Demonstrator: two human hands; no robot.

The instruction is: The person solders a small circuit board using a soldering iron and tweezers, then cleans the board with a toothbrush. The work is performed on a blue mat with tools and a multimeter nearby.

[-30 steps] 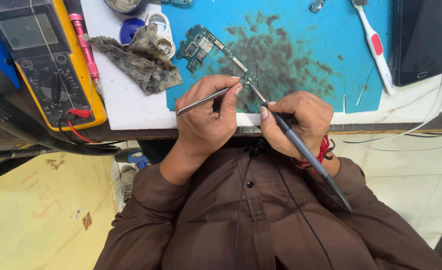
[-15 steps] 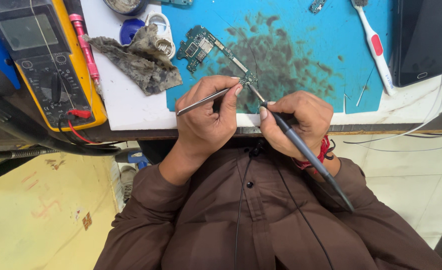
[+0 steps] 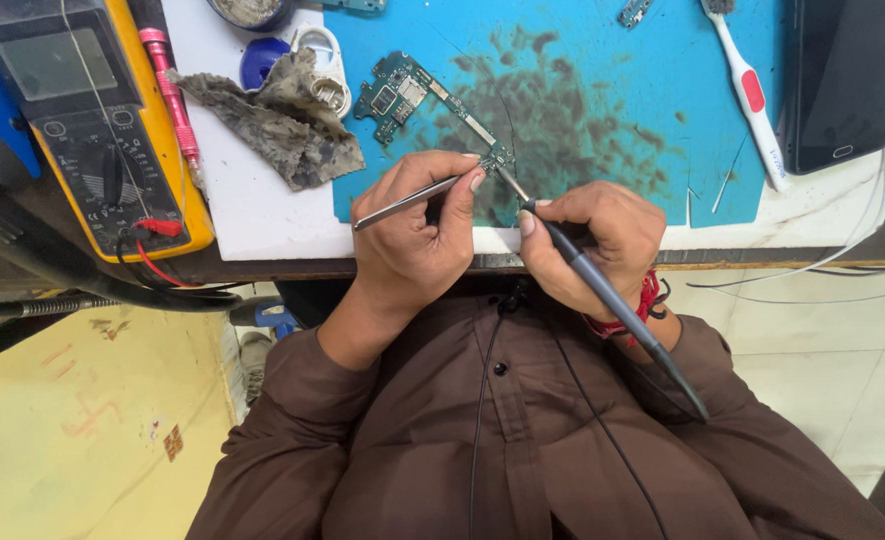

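Note:
My left hand point(image 3: 412, 240) grips slim metal tweezers point(image 3: 402, 203), whose tips rest at the lower end of a green phone circuit board point(image 3: 412, 95). My right hand point(image 3: 592, 245) holds a dark soldering iron point(image 3: 612, 300) like a pen, its thin tip touching the same corner of the board. The board lies diagonally on a stained blue work mat point(image 3: 602, 100). Both hands sit close together at the table's near edge, above my brown shirt.
A yellow multimeter point(image 3: 92, 130) with red and black leads lies at the left, beside a red pen-like tool point(image 3: 172, 90). A dirty grey cloth point(image 3: 282, 125) sits next to the board. A white toothbrush point(image 3: 747, 95) and a black phone point(image 3: 842, 80) lie at the right.

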